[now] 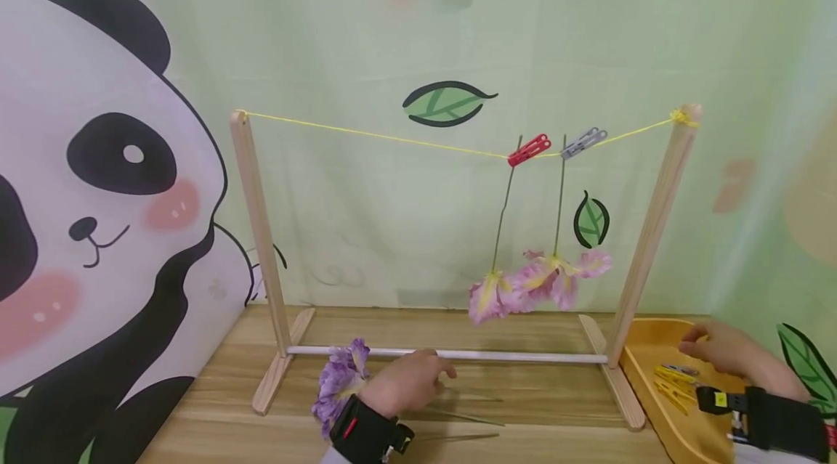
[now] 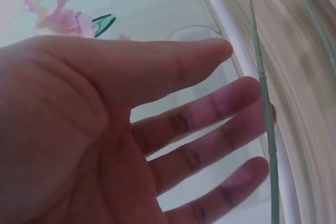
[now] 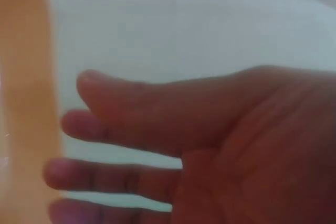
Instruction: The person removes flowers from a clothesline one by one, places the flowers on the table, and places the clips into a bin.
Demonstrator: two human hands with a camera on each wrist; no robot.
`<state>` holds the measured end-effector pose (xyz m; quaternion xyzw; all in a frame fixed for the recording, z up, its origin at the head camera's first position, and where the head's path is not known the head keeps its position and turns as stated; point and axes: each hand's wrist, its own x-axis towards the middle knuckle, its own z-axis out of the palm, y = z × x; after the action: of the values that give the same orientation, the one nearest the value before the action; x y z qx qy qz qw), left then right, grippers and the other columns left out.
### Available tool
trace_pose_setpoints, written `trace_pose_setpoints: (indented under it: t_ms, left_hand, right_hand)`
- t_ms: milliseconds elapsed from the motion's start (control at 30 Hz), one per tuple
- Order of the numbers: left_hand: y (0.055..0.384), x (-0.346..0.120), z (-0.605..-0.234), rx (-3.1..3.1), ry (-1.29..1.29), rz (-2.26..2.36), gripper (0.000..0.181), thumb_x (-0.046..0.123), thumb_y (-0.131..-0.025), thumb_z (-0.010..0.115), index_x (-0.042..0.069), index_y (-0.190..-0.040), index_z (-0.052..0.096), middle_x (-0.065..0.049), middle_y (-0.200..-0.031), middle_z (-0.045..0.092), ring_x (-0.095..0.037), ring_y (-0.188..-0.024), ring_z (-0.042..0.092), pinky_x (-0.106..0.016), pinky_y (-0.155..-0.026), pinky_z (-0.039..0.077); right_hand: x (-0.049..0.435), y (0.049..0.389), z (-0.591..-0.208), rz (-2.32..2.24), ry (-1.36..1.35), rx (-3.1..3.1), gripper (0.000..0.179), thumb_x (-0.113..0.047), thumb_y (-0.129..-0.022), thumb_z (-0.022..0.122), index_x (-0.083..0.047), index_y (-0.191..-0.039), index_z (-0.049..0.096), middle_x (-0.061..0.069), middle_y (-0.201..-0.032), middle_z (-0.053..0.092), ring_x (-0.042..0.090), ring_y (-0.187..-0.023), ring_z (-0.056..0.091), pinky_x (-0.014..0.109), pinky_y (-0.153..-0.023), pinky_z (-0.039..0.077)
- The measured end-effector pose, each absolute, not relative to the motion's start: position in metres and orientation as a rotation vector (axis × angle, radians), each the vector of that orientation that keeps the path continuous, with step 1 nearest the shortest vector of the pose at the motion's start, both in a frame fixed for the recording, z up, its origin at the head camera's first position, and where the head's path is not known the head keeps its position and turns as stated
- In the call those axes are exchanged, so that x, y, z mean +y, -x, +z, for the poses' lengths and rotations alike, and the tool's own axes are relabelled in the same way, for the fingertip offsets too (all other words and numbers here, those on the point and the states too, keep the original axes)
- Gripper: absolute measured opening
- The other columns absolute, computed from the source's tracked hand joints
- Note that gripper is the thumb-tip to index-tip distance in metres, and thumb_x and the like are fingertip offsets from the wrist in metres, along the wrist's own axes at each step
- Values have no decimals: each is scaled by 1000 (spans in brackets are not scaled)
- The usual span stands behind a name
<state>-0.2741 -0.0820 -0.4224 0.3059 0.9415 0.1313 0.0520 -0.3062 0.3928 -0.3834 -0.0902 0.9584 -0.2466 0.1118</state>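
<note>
My left hand is over the table among the green stems of purple artificial flowers. Its fingers are loosely spread, and in the left wrist view one stem runs by the fingertips; whether they touch it I cannot tell. Over the yellow tray hovers my right hand, relaxed and holding nothing. Several clothespins, mostly yellow, lie in that tray below it. Two pink flowers hang upside down from a yellow string, their stems clipped by a red clothespin and a grey clothespin.
The string is tied between two wooden posts, which stand on wooden feet. A white rod joins them low across the wooden table. Behind hangs a green backdrop with a printed panda.
</note>
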Motion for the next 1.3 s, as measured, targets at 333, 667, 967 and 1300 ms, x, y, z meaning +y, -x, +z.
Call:
trace_pose_setpoints:
  t_ms: [333, 667, 967, 1300]
  left_hand:
    - [274, -74, -419, 3158, -894, 702, 28, -2, -93, 50, 20, -98, 67, 2, -95, 55, -10, -72, 50, -24, -60, 44]
    - [276, -61, -407, 3168, -755, 1489, 22, 1, -95, 49, 20, -96, 61, 3, -103, 52, -11, -78, 53, -30, -66, 47]
    - [277, -54, -404, 3002, -820, 1813, 20, 2, -94, 55, 17, -105, 63, 0, -106, 58, -12, -88, 58, -33, -73, 52]
    - [290, -55, -380, 3007, -884, 1864, 18, 11, -98, 54, 17, -115, 59, -4, -107, 56, -14, -91, 55, -36, -75, 51]
  right_hand:
    - [352, 286, -351, -863, 570, 2845, 35, -27, -101, 50, 2, -120, 56, 6, -91, 59, 20, -75, 52, 35, -63, 49]
    - [314, 271, -329, -921, 766, 3014, 25, -26, -102, 49, -11, -116, 62, 3, -99, 65, 16, -82, 57, 31, -66, 52]
    - [286, 265, -328, -1036, 884, 3121, 21, -23, -101, 51, -17, -118, 62, 1, -107, 67, 15, -86, 58, 34, -73, 52]
    - [260, 271, -297, -1098, 1140, 3250, 23, -10, -97, 57, -15, -118, 63, 1, -105, 63, 12, -84, 55, 22, -74, 47]
